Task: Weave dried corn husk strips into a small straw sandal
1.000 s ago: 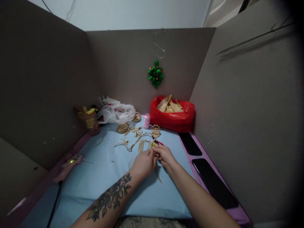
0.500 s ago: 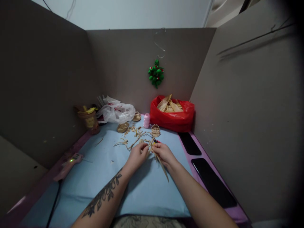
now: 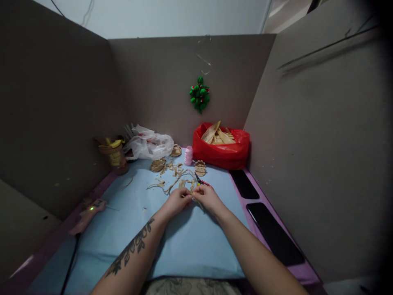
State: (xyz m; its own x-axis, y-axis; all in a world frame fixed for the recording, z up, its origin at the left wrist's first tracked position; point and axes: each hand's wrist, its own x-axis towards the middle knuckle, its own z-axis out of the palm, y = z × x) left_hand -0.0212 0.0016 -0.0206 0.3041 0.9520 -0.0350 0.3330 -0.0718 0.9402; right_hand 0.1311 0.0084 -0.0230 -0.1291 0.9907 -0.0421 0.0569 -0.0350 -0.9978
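Husk strip [image 3: 199, 205]: fingertips of left hand [image 3: 179, 199] and right hand [image 3: 210, 198] pinching it, now drawn together, apart half a second ago; tail, showing shorter, between them, just beside right hand.

In front of the red bag [image 3: 221, 156], fingers [image 3: 200, 190] hide part of a strip [image 3: 200, 206]; the lower edge crops both forearms [image 3: 245, 246].
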